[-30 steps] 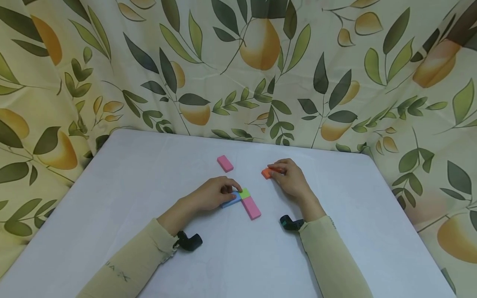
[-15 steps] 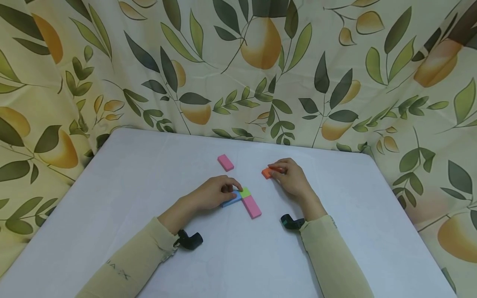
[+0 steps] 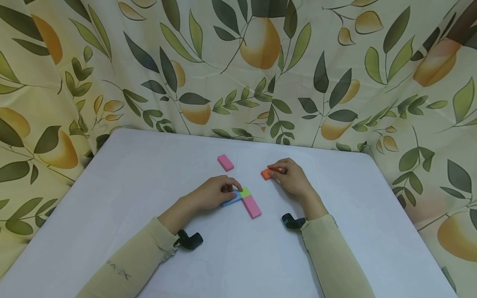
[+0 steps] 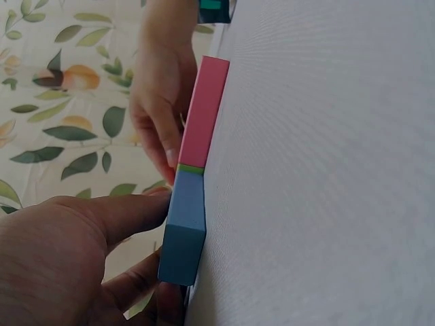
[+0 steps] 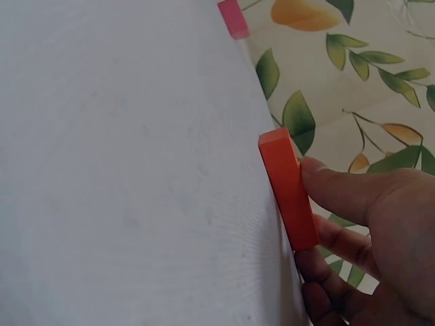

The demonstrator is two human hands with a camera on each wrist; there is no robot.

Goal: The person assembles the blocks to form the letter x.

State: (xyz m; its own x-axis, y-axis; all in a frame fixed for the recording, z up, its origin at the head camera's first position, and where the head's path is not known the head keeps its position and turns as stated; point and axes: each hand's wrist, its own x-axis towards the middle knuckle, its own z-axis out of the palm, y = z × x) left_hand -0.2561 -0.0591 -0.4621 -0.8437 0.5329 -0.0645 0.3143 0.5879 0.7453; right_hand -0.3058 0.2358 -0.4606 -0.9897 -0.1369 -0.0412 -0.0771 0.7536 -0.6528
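A blue block [image 3: 232,199] lies on the table, gripped by my left hand [image 3: 214,192] with the thumb on its top and the index finger reaching to the green block [image 3: 244,192]. The green block sits at the corner between the blue block and a pink block [image 3: 251,207], which runs toward the near side. In the left wrist view only a thin strip of green shows between blue and pink. To the right, my right hand [image 3: 292,178] pinches an orange block [image 5: 289,190] between thumb and fingers, close over the table; fingers hide part of it in the head view.
A second pink block [image 3: 225,162] lies alone farther back, left of the orange one. White cloth covers the table [image 3: 167,157]. Behind its back edge hangs a fruit-and-leaf patterned curtain [image 3: 231,103]. A small black camera sits at each wrist.
The orange block has turned slightly and shifted a little left and nearer in my right hand. My left hand and the joined blocks have stayed put.
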